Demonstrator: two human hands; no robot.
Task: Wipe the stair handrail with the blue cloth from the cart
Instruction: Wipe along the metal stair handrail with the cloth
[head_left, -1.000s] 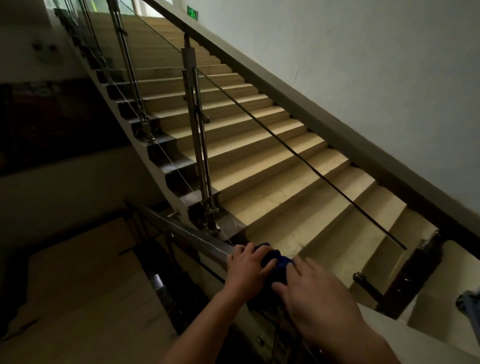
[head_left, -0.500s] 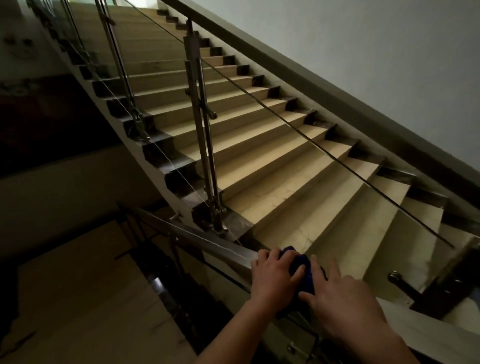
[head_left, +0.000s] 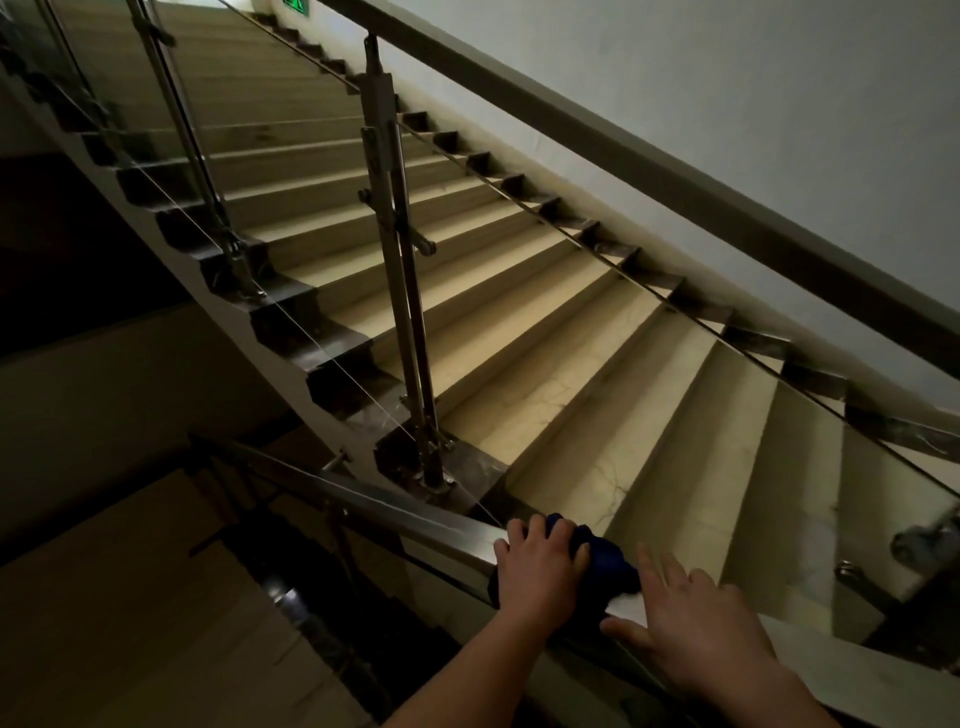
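A metal stair handrail (head_left: 374, 506) runs from the dark left middle down toward me at the bottom. The blue cloth (head_left: 605, 558) is bunched on top of this rail. My left hand (head_left: 540, 564) lies over the cloth's left part, fingers curled around cloth and rail. My right hand (head_left: 691, 618) rests flat on the rail just right of the cloth, fingers spread, its thumb under the rail's near edge. The cart is out of view.
Beige stairs (head_left: 597, 374) climb ahead behind a glass panel held by steel posts (head_left: 400, 270). A second rail (head_left: 675, 182) follows the white wall on the right. At left the stairwell drops to a dark lower landing (head_left: 130, 597).
The view has swung left and down. My right hand has come off the cloth and now lies flat beside it. My left hand stays on the cloth.
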